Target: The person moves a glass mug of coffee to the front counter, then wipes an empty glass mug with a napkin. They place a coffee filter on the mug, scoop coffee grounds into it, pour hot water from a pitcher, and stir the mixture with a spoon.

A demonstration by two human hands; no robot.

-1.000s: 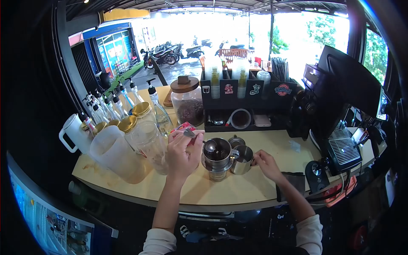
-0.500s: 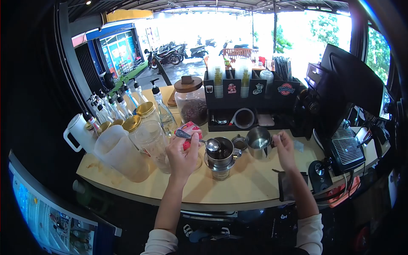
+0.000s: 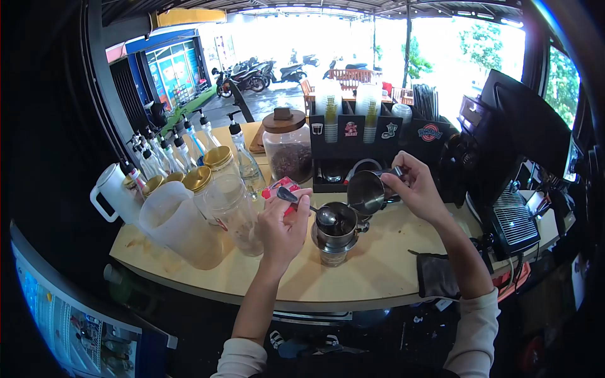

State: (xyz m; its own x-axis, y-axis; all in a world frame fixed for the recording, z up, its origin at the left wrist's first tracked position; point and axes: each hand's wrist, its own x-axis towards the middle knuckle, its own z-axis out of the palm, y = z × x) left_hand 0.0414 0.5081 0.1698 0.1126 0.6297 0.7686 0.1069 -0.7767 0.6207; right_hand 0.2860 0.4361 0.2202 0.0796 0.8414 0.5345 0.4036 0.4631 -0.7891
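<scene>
My left hand (image 3: 283, 230) is closed around a metal spoon (image 3: 327, 217), whose bowl hovers over the mouth of a steel drip coffee filter (image 3: 335, 240). Dark coffee shows inside the filter, which sits on a clear glass (image 3: 333, 258). In my right hand (image 3: 418, 189) is a steel pitcher (image 3: 365, 194), gripped by its handle and tilted toward the filter. Whether liquid leaves its spout I cannot tell. A red and white packet (image 3: 282, 186) lies behind my left hand.
To the left stand a frosted plastic pitcher (image 3: 179, 227), a clear jar (image 3: 232, 211) and pump bottles (image 3: 244, 157). A wooden-lidded jar (image 3: 287, 148) and a black cup organizer (image 3: 353, 148) are behind. A coffee machine (image 3: 513, 217) occupies the right; a dark cloth (image 3: 437, 275) lies near the front edge.
My right hand has taken hold of the steel pitcher, lifted it off the counter and brought it left, tilted, beside the filter. The spoon stays over the filter.
</scene>
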